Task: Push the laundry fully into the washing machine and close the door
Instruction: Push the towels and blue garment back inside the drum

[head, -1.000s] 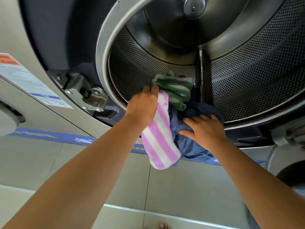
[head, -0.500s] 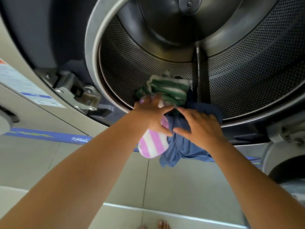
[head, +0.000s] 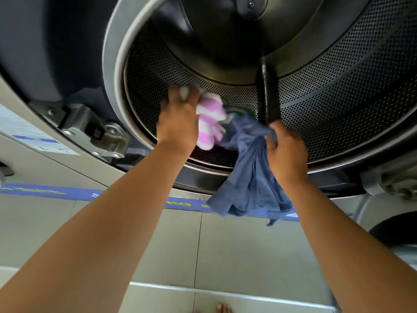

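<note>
We start with the laundry. The pink-and-white striped cloth (head: 208, 123), which hung out over the door opening a second ago, is now bunched up inside the drum (head: 338, 91), just past the rim. Our left hand (head: 178, 123) is closed on it and pressing it inward; the hand is blurred with motion, so we cannot make out the fingers. The green-striped piece (head: 239, 110) has gone from plain view to a small sliver deep behind the other two, so we judge it is already well in.

The dark blue garment (head: 250, 177) is the laggard. Its upper part lies in the drum mouth, but most of it drapes over the lower lip and hangs down in front of the machine's blue strip (head: 85, 195). It now hangs lower than it did half a second ago. Our right hand (head: 286, 150) is closed around a gathered fold of it near the rim.

For the task this means one piece of three is still outside. We think the pink cloth needs only a last shove, whereas the blue one must be lifted and fed in, or it would be caught in the seal when the door shuts.

Further out, the hinge bracket (head: 99, 136) sits left of the opening and a printed label (head: 29, 136) is stuck on the panel beside it. The door itself is not in view, so it has yet to be swung shut. A bare foot (head: 223, 308) shows on the tiled floor (head: 135, 245) below.
</note>
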